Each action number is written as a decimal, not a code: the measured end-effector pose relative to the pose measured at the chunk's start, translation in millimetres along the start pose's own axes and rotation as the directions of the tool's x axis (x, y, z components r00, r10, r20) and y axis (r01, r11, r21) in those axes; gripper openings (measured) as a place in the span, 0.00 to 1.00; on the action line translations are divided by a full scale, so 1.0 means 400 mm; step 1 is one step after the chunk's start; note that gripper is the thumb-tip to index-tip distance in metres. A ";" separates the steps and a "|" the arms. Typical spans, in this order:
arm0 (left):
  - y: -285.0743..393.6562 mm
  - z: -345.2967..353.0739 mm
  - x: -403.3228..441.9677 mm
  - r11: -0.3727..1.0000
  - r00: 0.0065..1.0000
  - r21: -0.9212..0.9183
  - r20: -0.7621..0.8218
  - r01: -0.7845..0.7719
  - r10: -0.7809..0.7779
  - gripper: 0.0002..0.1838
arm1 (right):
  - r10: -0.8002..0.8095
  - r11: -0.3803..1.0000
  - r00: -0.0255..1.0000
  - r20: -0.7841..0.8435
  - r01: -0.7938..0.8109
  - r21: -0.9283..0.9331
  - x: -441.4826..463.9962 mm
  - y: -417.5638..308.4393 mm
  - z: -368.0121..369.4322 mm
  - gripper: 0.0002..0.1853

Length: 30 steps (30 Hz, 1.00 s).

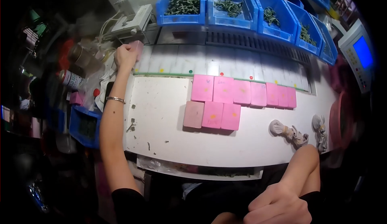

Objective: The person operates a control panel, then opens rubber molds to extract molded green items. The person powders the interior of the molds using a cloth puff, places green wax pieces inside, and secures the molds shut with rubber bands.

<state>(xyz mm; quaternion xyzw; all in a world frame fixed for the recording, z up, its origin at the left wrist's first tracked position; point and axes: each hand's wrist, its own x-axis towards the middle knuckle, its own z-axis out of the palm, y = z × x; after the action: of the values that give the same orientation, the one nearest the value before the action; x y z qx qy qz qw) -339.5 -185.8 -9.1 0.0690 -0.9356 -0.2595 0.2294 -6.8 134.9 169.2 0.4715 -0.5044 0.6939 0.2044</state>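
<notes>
At the far left, beside a white-grey machine [136, 24], my left hand [126, 56] is closed on a pink rubber mold [138, 49]. Its arm reaches across the left end of the white work surface. Low in the view, near my lap, my right hand [278, 207] is curled with its back to me; whatever its fingers may hold is hidden. Several pink molds [223, 90] stand side by side in a row at the middle of the work surface, some with handwriting and yellow marks. In front of them is a shorter row with a duller, brownish-pink mold [194, 114] at its left end.
Blue bins [182, 21] with green pieces line the back. Two tied cloth bundles [288, 133] lie at the right, near a pink round container [341, 119]. A device with a blue screen [363, 55] stands far right. Bottles and a can [71, 79] crowd the left.
</notes>
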 end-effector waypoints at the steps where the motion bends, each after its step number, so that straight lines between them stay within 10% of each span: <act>1: 0.008 0.001 0.001 1.000 1.000 0.000 0.006 -0.004 0.004 0.19 | 0.003 1.000 0.996 0.093 -0.004 0.006 0.006 0.006 -0.012 0.07; 10: 0.101 -0.047 -0.045 0.994 0.981 0.092 0.189 -0.064 0.045 0.16 | 0.029 0.995 0.999 0.029 -0.031 0.099 -0.025 0.024 0.010 0.05; 12: 0.090 -0.023 -0.096 0.879 0.889 0.230 -0.095 -0.418 0.448 0.14 | 0.042 0.989 0.995 0.086 -0.054 0.141 -0.021 0.024 0.008 0.06; 22: 0.389 -0.209 -0.457 0.675 0.914 -0.680 0.019 -0.286 0.406 0.06 | 0.111 0.989 0.986 0.122 -0.098 -0.107 0.024 -0.032 -0.081 0.04; 24: 0.429 -0.337 -0.505 0.485 0.855 -0.780 -0.120 -0.395 0.504 0.04 | -0.089 0.993 0.872 0.482 0.113 -0.020 0.019 -0.040 -0.139 0.02; 26: 0.433 -0.487 -0.579 0.317 0.709 -0.762 -0.252 -0.565 0.659 0.09 | -0.272 0.946 0.902 0.336 0.314 -0.077 0.002 -0.058 -0.121 0.04; 28: 0.491 -0.661 -0.654 0.284 0.752 -0.956 0.139 -0.067 0.645 0.08 | -0.476 0.834 0.877 0.058 0.472 -0.285 -0.036 -0.085 -0.063 0.04; 29: 0.541 -0.608 -0.664 0.000 0.669 -0.861 -0.396 -0.509 0.629 0.08 | -0.478 0.831 0.876 0.065 0.475 -0.290 -0.029 -0.083 -0.057 0.04; 30: 0.568 -0.586 -0.662 -0.007 0.666 -0.859 -0.402 -0.511 0.628 0.08 | -0.609 0.754 0.791 0.064 0.602 -0.265 -0.019 -0.080 -0.056 0.05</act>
<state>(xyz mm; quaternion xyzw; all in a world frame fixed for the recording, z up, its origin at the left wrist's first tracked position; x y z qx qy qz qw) 1.6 -31.9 182.5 -0.4773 -0.5457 -0.6379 0.2598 11.0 169.1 177.7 0.5675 -0.4121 0.5207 0.4868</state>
